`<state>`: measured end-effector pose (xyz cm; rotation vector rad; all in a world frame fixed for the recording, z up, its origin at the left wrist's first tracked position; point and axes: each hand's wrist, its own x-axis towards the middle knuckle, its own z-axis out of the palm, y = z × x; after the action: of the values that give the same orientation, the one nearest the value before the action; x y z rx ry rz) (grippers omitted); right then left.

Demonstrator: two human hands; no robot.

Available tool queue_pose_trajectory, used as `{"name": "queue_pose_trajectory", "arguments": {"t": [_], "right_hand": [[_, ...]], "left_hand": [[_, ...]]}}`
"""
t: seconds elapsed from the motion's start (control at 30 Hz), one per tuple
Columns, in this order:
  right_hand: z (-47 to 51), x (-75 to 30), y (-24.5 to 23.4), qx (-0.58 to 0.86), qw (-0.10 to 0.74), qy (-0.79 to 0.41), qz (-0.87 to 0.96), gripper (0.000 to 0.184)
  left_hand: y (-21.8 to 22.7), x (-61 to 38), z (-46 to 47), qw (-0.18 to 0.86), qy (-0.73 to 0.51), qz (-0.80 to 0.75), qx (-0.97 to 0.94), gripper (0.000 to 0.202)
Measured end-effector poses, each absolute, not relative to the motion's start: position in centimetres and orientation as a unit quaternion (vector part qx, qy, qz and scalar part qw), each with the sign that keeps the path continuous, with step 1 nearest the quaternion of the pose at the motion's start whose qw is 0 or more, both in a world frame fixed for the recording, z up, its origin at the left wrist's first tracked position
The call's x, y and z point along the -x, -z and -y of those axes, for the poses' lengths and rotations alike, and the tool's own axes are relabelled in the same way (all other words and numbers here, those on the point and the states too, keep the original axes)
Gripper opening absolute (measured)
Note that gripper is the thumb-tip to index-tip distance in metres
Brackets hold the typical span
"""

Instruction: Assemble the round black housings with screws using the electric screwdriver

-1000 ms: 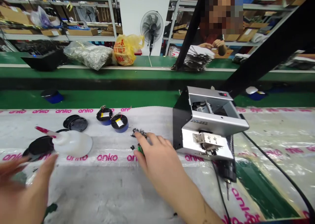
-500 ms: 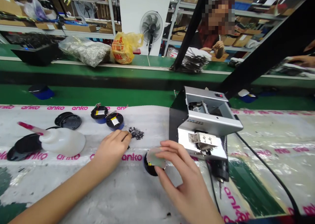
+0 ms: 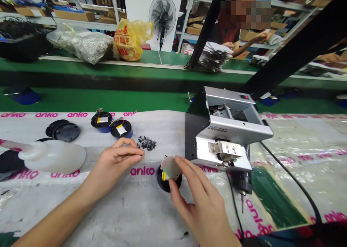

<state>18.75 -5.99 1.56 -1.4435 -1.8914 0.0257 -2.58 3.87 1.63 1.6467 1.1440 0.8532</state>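
Observation:
My right hand [image 3: 199, 200] pinches a small translucent disc [image 3: 170, 167] just above a black round part [image 3: 166, 182] lying on the white plastic sheet. My left hand [image 3: 115, 164] lies to the left of it, its fingers pressed together in a pinch beside a little heap of tiny black pieces [image 3: 147, 143]; whatever it holds is too small to see. Two black round parts with batteries and wires [image 3: 120, 128] sit behind the left hand.
A silver machine [image 3: 225, 129] with a cable stands on the right, with an electric screwdriver [image 3: 242, 185] below it. A white squeeze bottle [image 3: 48, 156] and black lids [image 3: 62, 130] lie at the left. Another person works beyond the green belt [image 3: 108, 100].
My left hand came in from the lower left to the heap of tiny pieces and pinched shut. My right hand left that heap and now holds the disc over the black part.

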Motion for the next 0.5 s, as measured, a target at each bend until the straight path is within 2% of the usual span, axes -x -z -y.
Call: {"name": "queue_pose_trajectory", "arguments": {"t": [0.1,0.23,0.5], "right_hand": [[5.9,-18.2,-1.9,0.536,0.373,-0.013,0.757,0.038],[5.7,-18.0,-1.9,0.498,0.373,-0.042,0.781,0.038],[5.5,-18.3,-1.8,0.481,0.359,-0.073,0.796,0.038]], "left_hand": [[-1.6,2.2,-3.5,0.534,-0.371,-0.44,-0.619,0.011],[-1.6,1.8,-2.9,0.569,-0.365,-0.412,-0.611,0.014],[-1.6,1.7,-2.3,0.558,-0.357,-0.417,-0.623,0.016]]}}
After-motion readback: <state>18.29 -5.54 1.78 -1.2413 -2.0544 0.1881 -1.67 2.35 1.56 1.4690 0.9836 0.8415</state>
